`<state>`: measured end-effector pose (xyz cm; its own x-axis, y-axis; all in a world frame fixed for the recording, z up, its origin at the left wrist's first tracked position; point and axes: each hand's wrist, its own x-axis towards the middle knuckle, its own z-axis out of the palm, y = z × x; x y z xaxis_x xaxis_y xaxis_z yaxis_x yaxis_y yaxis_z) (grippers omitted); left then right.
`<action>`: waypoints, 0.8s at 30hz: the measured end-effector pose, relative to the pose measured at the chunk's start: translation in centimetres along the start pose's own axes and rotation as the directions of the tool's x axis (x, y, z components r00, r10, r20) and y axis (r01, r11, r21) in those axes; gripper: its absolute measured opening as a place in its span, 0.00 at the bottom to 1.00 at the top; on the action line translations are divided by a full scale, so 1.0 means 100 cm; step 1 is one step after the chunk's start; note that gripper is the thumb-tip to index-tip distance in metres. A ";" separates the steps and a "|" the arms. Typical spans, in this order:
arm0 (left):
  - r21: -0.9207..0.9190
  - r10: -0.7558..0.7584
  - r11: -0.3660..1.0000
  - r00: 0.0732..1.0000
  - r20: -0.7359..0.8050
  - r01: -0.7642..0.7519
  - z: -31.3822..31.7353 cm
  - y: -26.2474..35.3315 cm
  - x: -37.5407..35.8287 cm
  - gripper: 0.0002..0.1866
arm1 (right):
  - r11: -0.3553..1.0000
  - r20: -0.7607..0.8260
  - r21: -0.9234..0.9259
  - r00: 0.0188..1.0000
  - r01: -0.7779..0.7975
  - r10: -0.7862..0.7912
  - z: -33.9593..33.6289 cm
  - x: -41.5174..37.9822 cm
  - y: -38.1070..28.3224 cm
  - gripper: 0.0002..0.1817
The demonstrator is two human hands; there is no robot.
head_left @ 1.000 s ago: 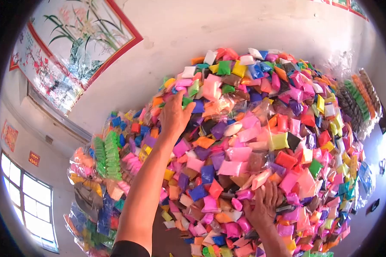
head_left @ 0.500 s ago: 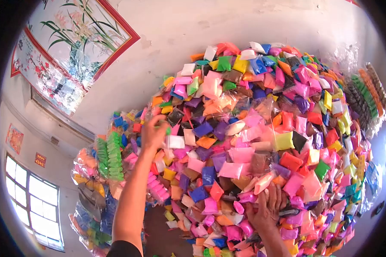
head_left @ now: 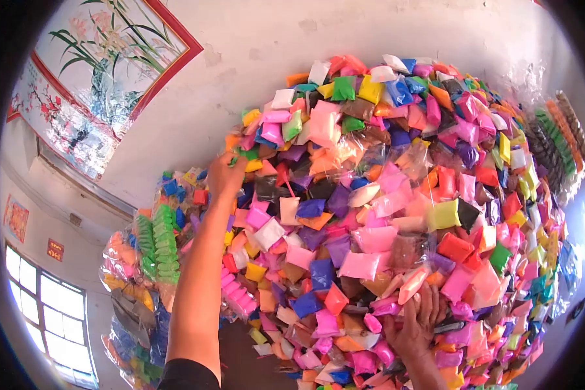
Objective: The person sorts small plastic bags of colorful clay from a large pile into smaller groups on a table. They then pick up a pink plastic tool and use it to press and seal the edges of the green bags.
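Many small soft packets in many colours lie in a tall heap. My left hand (head_left: 227,174) is at the heap's upper left edge, its fingers bent together around something small and green that I cannot make out. Just right of them lie a green packet (head_left: 249,154) and a yellow packet (head_left: 254,166). Lower on the heap, my right hand (head_left: 417,318) rests with its fingers apart and slightly bent. A pale pink packet (head_left: 413,284) sits at its fingertips, and a magenta packet (head_left: 387,306) lies beside its thumb.
Clear bags of stacked green packets (head_left: 166,244) and pink packets (head_left: 237,292) stand at the left. More bagged strips (head_left: 556,143) are at the far right. Behind the heap is a wall with a flower picture (head_left: 120,58); a window (head_left: 52,312) is at the lower left.
My left hand has moved up and slightly left, away from a white packet to the heap's upper left edge. My right hand keeps its place on the heap as the view shifts slightly.
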<state>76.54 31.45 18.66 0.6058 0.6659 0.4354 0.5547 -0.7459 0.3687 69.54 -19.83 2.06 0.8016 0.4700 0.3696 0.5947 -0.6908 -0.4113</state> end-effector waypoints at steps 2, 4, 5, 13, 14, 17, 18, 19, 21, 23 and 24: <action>-0.061 0.094 0.994 0.995 -0.030 -0.096 -0.004 0.011 -0.017 0.18 | 1.000 0.023 -0.008 0.999 -0.027 0.027 -0.002 0.000 0.000 0.40; -0.147 0.180 0.970 0.980 -0.087 -0.191 -0.021 0.024 -0.044 0.16 | 1.000 -0.014 -0.012 1.000 -0.007 0.007 0.000 -0.001 0.000 0.40; -0.193 0.236 0.950 0.969 -0.075 -0.246 -0.023 0.012 -0.051 0.14 | 1.000 -0.028 -0.015 1.000 0.007 -0.007 0.001 -0.001 0.002 0.40; -0.476 -0.085 0.843 0.935 0.343 0.251 -0.119 0.007 -0.203 0.13 | 0.997 -0.137 -0.054 0.989 0.054 -0.061 0.018 -0.008 0.015 0.44; -0.496 -0.128 0.786 0.882 0.453 0.369 -0.132 -0.002 -0.234 0.13 | 0.996 -0.132 -0.061 0.989 0.063 -0.070 0.020 -0.007 0.016 0.42; -0.259 -0.156 0.847 0.684 0.713 0.464 -0.174 -0.039 -0.341 0.11 | 0.990 -0.194 -0.097 0.974 0.099 -0.116 0.028 0.000 0.016 0.41; -0.154 -0.202 0.870 0.622 0.757 0.469 -0.184 -0.062 -0.389 0.12 | 0.988 -0.228 -0.099 0.963 0.121 -0.141 0.031 -0.003 0.020 0.41; -0.066 -0.229 0.893 0.577 0.784 0.445 -0.192 -0.085 -0.434 0.12 | 0.984 -0.238 -0.087 0.955 0.158 -0.175 0.029 0.001 0.018 0.40; 0.092 -0.274 0.927 0.491 0.827 0.363 -0.208 -0.139 -0.521 0.14 | 0.979 -0.248 -0.078 0.947 0.189 -0.203 0.026 0.001 0.014 0.37; 0.236 -0.364 0.908 0.369 0.855 0.347 -0.227 -0.169 -0.590 0.17 | 0.977 -0.240 -0.093 0.947 0.194 -0.211 0.024 0.004 0.013 0.36; 0.309 -0.424 0.876 0.285 0.860 0.370 -0.236 -0.174 -0.613 0.19 | 0.977 -0.259 -0.080 0.942 0.200 -0.214 0.025 0.005 0.013 0.35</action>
<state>16.32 3.18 4.98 0.4276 0.5215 -0.7384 0.8867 -0.4010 0.2302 70.88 -19.12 -0.31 0.6117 0.4479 0.6521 0.7358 -0.6249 -0.2610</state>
